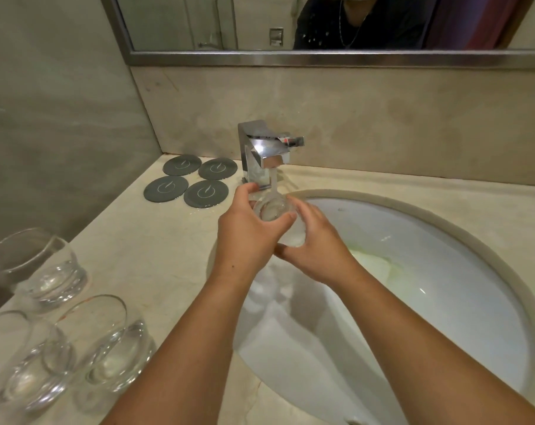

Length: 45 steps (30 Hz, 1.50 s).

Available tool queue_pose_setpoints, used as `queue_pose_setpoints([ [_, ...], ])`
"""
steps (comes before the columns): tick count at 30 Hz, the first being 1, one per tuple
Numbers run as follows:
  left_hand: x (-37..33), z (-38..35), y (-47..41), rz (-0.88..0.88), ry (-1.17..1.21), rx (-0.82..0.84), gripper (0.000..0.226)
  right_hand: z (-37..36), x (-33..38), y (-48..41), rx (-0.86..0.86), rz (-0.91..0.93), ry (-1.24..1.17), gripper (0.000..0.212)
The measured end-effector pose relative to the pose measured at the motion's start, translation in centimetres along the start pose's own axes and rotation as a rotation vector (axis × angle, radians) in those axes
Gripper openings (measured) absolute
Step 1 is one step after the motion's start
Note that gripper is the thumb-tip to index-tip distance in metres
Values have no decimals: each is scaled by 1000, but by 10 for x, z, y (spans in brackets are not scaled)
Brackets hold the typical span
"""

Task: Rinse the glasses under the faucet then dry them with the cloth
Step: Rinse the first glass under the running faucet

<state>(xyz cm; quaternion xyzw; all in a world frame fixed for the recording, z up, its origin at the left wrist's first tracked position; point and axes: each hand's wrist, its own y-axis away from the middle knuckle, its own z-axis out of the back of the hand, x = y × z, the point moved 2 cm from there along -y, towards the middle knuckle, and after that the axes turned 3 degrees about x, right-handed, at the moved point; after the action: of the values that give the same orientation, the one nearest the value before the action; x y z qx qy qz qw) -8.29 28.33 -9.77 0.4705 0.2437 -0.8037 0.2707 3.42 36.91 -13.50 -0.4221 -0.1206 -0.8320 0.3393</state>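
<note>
A pale beige stone countertop [156, 256] holds an oval white sink [428, 228] set into its right half, with a square chrome faucet [261, 161] standing at the sink's 11 o'clock edge. Four round grey coasters [206, 193] lie flat in a two-by-two cluster at the sink's 10 o'clock, just left of the faucet. Three clear glasses [107, 345] stand upright, close together, at 8 o'clock.

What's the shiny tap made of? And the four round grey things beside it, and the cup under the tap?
The faucet looks like polished, chromed metal, because it mirrors the room. The four grey coasters look like matte rubber or silicone, though it is hard to tell which. They are flat and dull with no shine. The glass looks like clear glass, or maybe clear plastic, because you can see right through it.
</note>
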Motion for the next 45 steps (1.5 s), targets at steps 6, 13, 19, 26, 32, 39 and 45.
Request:
queue_pose_setpoints([
  [6,-3,-6,-8,9,19,30,77,-3,-6,-5,-40,-36,-102,66],
  [13,17,-6,-14,71,198,87,89,-9,-10,-13,-89,-108,-300,58],
  [19,14,-3,-16,-29,58,46,42,-13,-9,-15,-106,-69,-311,61],
  [26,13,-4,-18,-230,-36,28,30,-13,-10,-17,-95,-51,-326,56],
  [32,14,-9,-19,-170,-81,101,38,-13,-10,-17,-47,-25,-310,57],
  [39,21,-4,-22,29,260,57,41,-3,-6,-18,-104,-21,-437,80],
  [45,23,-9,-22,171,526,112,33,8,-7,-20,-64,-35,-722,82],
])
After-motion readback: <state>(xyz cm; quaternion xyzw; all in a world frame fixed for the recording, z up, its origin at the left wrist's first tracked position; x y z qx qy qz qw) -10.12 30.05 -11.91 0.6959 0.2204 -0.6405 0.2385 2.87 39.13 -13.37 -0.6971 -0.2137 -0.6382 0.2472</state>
